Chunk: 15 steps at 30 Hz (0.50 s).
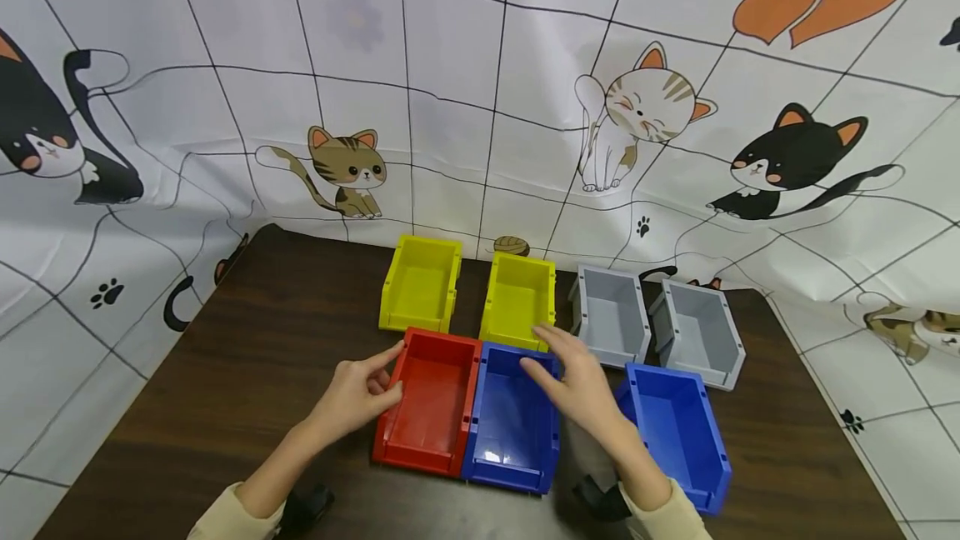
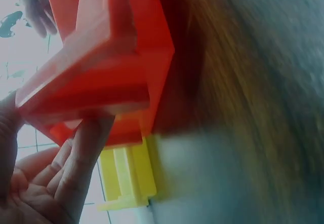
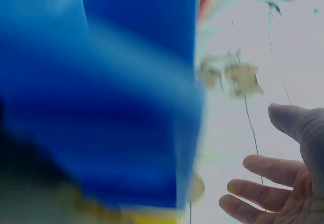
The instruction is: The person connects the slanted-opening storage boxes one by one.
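Note:
A red plastic bin (image 1: 431, 398) and a blue bin (image 1: 512, 411) stand side by side, touching, in the middle of the dark table. My left hand (image 1: 348, 398) pinches the left wall of the red bin between thumb and fingers. The left wrist view shows the thumb and fingertips (image 2: 96, 130) on the red rim (image 2: 76, 69). Over the right edge of the blue bin, my right hand (image 1: 581, 386) is spread and holds nothing. In the right wrist view its fingers (image 3: 268, 171) are apart from the blue bin (image 3: 126, 117).
Behind stand two yellow bins (image 1: 418, 282) (image 1: 519, 298), close to the front pair. Two grey bins (image 1: 611, 315) (image 1: 697, 332) are at the back right. Another blue bin (image 1: 671, 432) sits right of my right forearm. A cat-print curtain (image 1: 465, 107) hangs along the table's (image 1: 247, 357) back edge.

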Each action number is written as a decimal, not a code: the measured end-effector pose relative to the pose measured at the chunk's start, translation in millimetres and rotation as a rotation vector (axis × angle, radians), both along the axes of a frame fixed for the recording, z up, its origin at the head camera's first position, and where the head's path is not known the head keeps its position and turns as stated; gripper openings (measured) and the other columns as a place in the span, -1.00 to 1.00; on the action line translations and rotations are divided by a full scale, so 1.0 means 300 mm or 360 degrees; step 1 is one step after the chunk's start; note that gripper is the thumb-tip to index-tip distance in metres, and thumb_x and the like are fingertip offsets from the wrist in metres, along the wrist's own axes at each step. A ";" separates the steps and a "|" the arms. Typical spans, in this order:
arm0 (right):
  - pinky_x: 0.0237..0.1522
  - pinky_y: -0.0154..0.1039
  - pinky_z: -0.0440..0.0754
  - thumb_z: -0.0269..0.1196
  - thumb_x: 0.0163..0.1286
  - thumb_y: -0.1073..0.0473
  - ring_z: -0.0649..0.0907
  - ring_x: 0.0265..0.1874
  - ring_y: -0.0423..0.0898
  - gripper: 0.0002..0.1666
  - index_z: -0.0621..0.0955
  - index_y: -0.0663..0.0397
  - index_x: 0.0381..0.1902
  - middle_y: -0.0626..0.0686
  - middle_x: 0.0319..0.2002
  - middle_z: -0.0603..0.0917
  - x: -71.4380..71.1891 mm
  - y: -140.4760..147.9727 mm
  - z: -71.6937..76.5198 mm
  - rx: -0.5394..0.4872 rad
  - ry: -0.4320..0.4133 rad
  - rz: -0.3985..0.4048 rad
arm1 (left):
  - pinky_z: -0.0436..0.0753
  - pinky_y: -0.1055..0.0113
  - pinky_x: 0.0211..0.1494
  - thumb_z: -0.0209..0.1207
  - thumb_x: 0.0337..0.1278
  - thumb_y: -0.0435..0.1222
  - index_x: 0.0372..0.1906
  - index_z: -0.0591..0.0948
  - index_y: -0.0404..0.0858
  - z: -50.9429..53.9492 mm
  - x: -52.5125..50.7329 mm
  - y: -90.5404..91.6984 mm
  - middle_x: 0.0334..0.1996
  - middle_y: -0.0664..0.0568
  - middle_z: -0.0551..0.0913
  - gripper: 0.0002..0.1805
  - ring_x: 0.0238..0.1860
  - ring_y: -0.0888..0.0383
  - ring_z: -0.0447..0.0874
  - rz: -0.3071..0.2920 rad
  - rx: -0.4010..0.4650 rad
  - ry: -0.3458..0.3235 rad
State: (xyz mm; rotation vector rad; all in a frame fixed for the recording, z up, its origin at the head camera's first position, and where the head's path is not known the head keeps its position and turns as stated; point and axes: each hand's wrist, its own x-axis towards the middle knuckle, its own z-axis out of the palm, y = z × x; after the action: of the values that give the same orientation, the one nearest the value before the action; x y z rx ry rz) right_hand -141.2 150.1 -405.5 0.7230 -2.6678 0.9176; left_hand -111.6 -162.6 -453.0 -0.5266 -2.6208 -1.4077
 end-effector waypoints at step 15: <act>-0.08 0.28 0.43 0.28 0.24 0.21 0.49 0.01 0.38 -0.51 0.52 0.34 0.10 0.42 0.06 0.51 0.020 0.353 0.024 -0.0031 0.0041 -0.0505 | 0.41 0.45 -0.68 0.21 -0.08 -0.50 0.17 0.47 -0.46 0.000 0.002 0.011 -0.73 0.23 0.41 -0.43 -0.78 0.40 0.25 0.0099 -0.0043 0.0029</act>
State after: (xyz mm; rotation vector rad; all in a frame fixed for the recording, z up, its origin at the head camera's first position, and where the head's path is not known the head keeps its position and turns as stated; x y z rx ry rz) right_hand -135.2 255.9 -398.3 0.2903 -2.6416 0.8396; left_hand -110.9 -159.2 -452.8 -0.4549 -2.6212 -1.3451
